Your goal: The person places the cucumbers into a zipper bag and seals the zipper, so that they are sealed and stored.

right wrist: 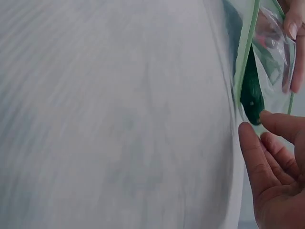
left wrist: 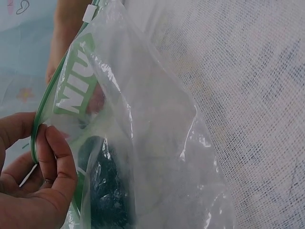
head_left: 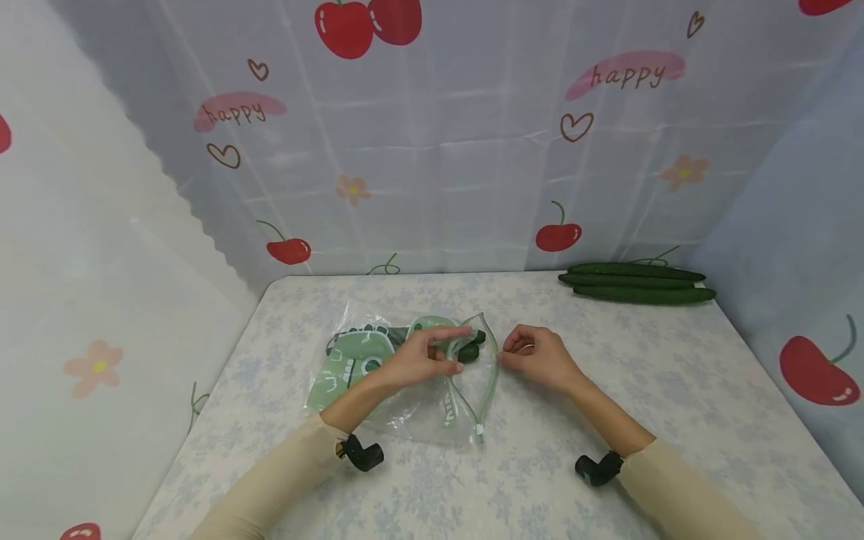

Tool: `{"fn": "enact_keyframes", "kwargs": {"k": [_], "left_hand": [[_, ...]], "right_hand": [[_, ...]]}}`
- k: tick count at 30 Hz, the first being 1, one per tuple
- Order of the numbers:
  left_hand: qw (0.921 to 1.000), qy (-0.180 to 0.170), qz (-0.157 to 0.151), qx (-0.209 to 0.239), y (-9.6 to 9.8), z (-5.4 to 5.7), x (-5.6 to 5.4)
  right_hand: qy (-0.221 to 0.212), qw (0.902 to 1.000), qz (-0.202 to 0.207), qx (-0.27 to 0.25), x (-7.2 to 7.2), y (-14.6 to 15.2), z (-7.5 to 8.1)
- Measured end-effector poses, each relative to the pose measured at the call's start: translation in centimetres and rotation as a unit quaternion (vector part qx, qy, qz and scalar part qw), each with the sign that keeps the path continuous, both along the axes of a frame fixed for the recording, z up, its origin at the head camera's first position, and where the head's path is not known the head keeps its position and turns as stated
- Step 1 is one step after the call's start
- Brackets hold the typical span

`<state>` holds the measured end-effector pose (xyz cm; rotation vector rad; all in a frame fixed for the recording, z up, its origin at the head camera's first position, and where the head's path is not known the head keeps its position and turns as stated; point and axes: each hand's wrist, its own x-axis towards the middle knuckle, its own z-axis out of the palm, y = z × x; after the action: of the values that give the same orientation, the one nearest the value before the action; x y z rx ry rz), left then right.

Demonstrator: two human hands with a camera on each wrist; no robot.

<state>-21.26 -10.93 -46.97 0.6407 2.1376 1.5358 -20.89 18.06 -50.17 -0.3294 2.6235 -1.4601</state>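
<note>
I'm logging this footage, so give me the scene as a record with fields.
Bag: clear plastic, green print, opening unsealed
Slider: at the bag's near corner
Left hand: pinches one edge of the opening
Right hand: at the opposite edge
Inside: dark green cucumbers, count unclear
Outside: three loose cucumbers, far right on the table

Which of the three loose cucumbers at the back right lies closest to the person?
The front cucumber: its right tip reaches farthest right, and the middle cucumber and back cucumber lie behind it.
</note>
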Motion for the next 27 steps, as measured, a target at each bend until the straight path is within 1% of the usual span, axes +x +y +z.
{"fn": "enact_keyframes", "kwargs": {"k": [5, 8, 13, 17, 22, 27], "left_hand": [[1.0, -0.001, -0.002, 0.005, 0.0, 0.0, 0.1], [1.0, -0.002, -0.003, 0.007, 0.0, 0.1, 0.2], [1.0, 0.001, -0.002, 0.005, 0.0, 0.1, 0.3], [1.0, 0.0, -0.001, 0.005, 0.0, 0.1, 0.2], [1.0, -0.003, -0.002, 0.004, 0.1, 0.0, 0.2], [1.0, -0.002, -0.004, 0.005, 0.2, 0.0, 0.2]], "right_hand": [[-0.017, 0.9999, -0.001, 0.001, 0.2, 3.4, 0.2], [-0.011, 0.9998, -0.003, 0.014, 0.2, 5.8, 0.5], [0.016, 0.9985, -0.017, 0.05, 0.0, 9.7, 1.3], [0.032, 0.9949, -0.039, 0.088, -0.8, 12.7, 1.4], [0.041, 0.9876, -0.075, 0.132, -1.7, 16.2, 0.9], [0.034, 0.9843, -0.12, 0.125, -2.4, 19.6, 0.4]]}}
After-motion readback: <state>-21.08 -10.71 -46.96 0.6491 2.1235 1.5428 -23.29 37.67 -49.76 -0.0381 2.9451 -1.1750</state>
